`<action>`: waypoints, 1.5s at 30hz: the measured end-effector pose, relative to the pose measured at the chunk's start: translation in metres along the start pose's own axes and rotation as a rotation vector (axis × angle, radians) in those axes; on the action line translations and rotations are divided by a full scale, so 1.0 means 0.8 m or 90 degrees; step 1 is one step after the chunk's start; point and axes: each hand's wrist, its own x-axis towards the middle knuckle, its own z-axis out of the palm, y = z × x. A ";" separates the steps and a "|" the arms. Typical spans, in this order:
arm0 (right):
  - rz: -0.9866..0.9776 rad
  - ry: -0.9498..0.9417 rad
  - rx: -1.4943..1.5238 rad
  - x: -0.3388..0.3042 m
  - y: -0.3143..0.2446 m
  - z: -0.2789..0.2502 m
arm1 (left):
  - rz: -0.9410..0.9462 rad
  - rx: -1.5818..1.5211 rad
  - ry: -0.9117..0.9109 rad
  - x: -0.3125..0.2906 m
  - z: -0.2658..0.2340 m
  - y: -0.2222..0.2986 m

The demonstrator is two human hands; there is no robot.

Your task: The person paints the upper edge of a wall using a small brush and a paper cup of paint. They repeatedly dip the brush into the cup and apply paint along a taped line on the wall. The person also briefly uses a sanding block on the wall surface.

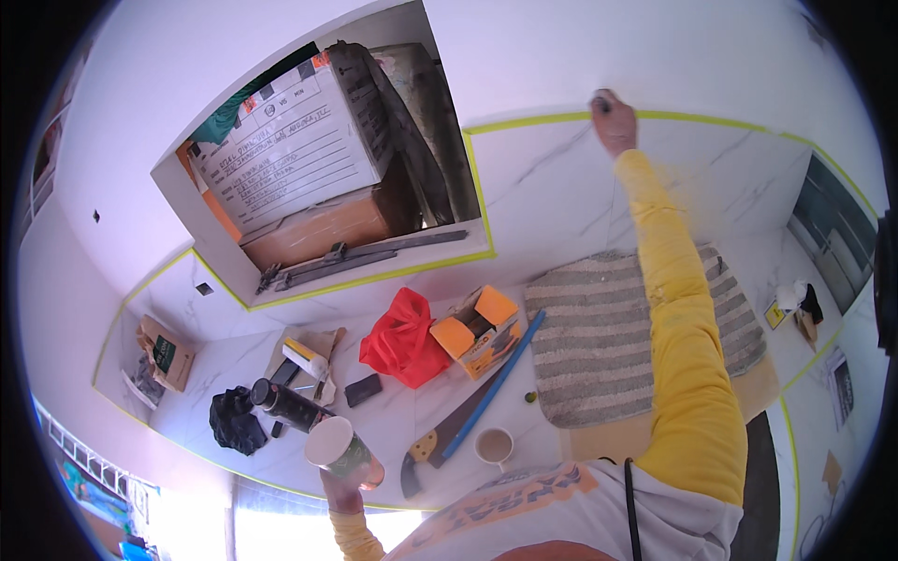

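My left hand (343, 494) is closed round a white and green paper cup (339, 449), held over the counter's front edge. My right arm, in a yellow sleeve, stretches up to the wall. At its end my right hand (617, 126) is closed, with a small dark thing at its fingers that I cannot make out. This hand is at the yellow-green tape (692, 117) along the top of the marbled wall panel (552, 178). Below the arm lies a striped grey mat (589, 346).
On the counter stand a mug (493, 446), a handsaw (435, 439), a blue rod (491, 385), an orange box (477, 332), a red bag (404, 341) and a black bottle (285, 404). A wall opening holds a white box (290, 150). A paper bag (168, 355) is at far left.
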 end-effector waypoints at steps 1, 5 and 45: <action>-0.057 -0.014 -0.006 -0.015 -0.038 0.027 | 0.009 0.021 -0.001 0.005 0.002 0.001; -0.117 -0.133 0.105 -0.078 -0.180 0.102 | 0.050 0.022 -0.021 0.018 0.013 0.004; 0.135 -0.026 -0.093 -0.012 0.015 -0.021 | 0.029 -0.016 -0.094 0.022 0.080 0.018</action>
